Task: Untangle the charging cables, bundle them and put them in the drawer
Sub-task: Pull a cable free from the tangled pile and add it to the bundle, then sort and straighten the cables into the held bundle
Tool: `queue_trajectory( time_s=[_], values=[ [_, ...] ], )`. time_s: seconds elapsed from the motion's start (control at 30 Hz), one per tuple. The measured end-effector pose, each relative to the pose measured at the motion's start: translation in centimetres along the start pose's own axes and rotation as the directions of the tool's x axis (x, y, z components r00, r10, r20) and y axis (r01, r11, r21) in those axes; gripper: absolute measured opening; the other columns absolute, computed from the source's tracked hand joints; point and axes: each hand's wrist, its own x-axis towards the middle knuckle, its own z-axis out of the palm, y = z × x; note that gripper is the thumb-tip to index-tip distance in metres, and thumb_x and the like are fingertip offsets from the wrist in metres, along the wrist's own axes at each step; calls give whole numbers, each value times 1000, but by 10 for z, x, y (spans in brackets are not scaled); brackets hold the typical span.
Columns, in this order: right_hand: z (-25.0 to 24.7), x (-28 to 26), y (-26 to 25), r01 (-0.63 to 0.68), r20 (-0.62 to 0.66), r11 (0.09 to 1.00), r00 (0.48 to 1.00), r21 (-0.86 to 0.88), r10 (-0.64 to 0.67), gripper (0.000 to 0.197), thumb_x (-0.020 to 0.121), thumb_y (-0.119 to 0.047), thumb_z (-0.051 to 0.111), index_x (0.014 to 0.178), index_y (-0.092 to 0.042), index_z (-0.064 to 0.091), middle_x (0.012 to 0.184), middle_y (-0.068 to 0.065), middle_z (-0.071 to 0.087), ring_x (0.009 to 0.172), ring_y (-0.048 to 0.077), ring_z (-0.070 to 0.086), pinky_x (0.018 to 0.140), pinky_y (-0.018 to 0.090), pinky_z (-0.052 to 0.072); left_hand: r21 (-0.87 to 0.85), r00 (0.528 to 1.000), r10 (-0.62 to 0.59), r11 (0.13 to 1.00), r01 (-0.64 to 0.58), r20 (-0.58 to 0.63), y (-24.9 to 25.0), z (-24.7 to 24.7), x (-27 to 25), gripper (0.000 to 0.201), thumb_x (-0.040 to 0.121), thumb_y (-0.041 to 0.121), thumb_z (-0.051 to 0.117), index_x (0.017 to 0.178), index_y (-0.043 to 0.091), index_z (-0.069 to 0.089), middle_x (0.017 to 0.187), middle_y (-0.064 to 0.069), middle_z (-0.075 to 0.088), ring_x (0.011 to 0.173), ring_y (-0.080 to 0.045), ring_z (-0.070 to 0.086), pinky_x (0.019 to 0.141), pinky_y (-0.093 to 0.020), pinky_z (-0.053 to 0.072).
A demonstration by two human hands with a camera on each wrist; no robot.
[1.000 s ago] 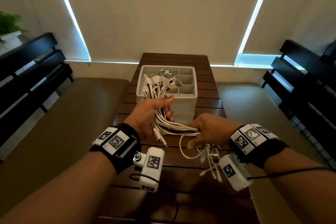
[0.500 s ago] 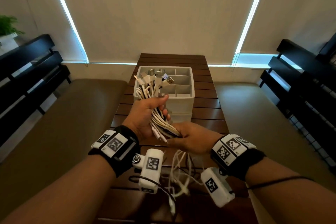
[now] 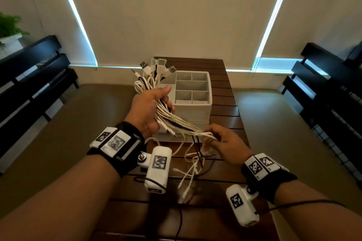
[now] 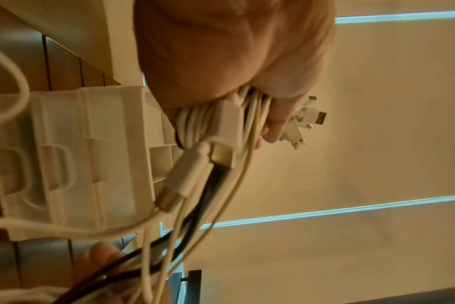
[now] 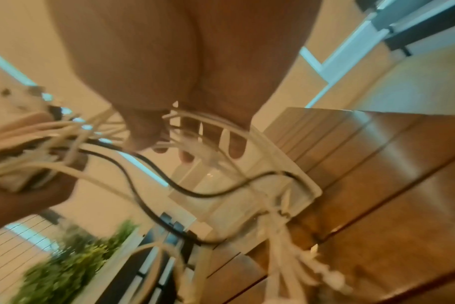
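Note:
My left hand [image 3: 151, 106] grips a thick bundle of white and black charging cables [image 3: 172, 117] above the table, USB plugs [image 3: 156, 67] fanning out over its top. In the left wrist view the fingers [image 4: 275, 115] curl round the cables [image 4: 221, 127]. Lower right, my right hand [image 3: 221, 141] holds the trailing strands between thumb and fingers; in the blurred right wrist view, cables [image 5: 195, 131] run between its fingers [image 5: 143, 131]. Loose ends [image 3: 191, 174] hang down to the table. The white drawer organiser [image 3: 209, 92] stands just behind the hands, its front drawers shut.
The organiser's top compartments [image 3: 193, 88] look empty. It stands on a dark slatted wooden table [image 3: 229, 115]. Tan cushioned benches [image 3: 68, 123] with dark backrests [image 3: 323, 84] flank the table. A green plant [image 3: 9, 25] stands at far left.
My left hand has lifted the bundle up and leftward, off the organiser's top. My right hand slid down along the strands to the right, pulling them out straighter.

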Motion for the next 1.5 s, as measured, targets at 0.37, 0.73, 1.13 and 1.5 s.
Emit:
queue_trajectory(
  time_s=[0.37, 0.73, 1.13, 1.5],
  values=[
    [2, 0, 50, -373, -205, 906, 920, -200, 333, 10, 87, -21, 68, 76, -22, 68, 74, -2, 70, 70, 11, 67, 64, 23, 52, 21, 993, 34, 999, -32, -111, 23, -3, 14, 25, 85, 15, 65, 64, 14, 52, 51, 2, 46, 44, -11, 50, 51, -27, 49],
    [3, -6, 54, -503, -207, 847, 822, 175, 531, 8, 92, -1, 55, 85, -4, 57, 68, 13, 66, 46, 21, 63, 41, 25, 49, 36, 990, 63, 998, -59, -123, 31, -1, 16, 24, 86, 15, 64, 66, 14, 52, 52, 1, 47, 46, -12, 51, 51, -28, 49],
    [8, -6, 67, -624, -191, 746, 782, -233, 594, 16, 93, -11, 46, 78, -11, 53, 75, 9, 66, 61, 26, 65, 56, 34, 54, 34, 986, 98, 995, -94, -134, 37, 10, 12, 19, 85, 15, 67, 71, 13, 54, 56, 1, 48, 48, -12, 51, 53, -27, 50],
    [6, -5, 68, -618, -203, 757, 786, -215, 584, 21, 77, -20, 78, 69, -12, 61, 65, -3, 66, 60, 7, 61, 51, 20, 46, 59, 983, 137, 990, -131, -121, 46, 10, 11, 19, 84, 15, 68, 71, 14, 55, 56, 2, 49, 49, -12, 53, 55, -28, 51]
  ],
)
